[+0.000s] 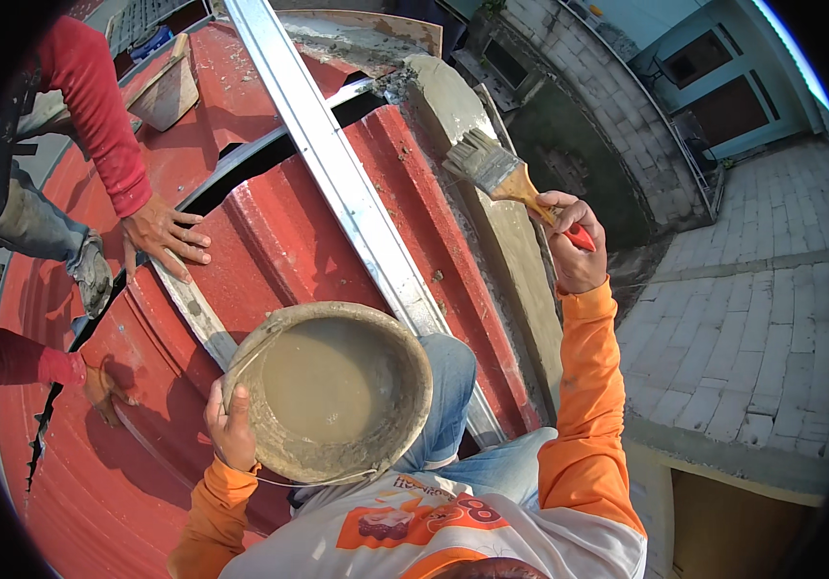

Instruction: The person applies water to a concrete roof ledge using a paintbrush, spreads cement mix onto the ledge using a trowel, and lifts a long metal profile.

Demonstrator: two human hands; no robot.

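Note:
My right hand (574, 241) grips the handle of a wide paintbrush (503, 172), wooden with a red end. Its bristles, caked with grey, are over the cement-coated top of a wall (501, 241); whether they touch it I cannot tell. With my left hand (231, 425) I hold the rim of a round, cement-crusted bucket (413, 386) at its left side. Murky grey-brown liquid (328, 381) fills part of the bucket, which sits by my legs above the red metal roofing (289, 241).
A long silver metal channel (337, 183) crosses the ridged roofing. At left, a co-worker's hands (165, 236) rest on the sheets, near dark gaps and a torn edge. A mortar-stained wooden tool (165, 95) lies farther back. Beyond the wall the ground drops toward pale block walls (733, 347).

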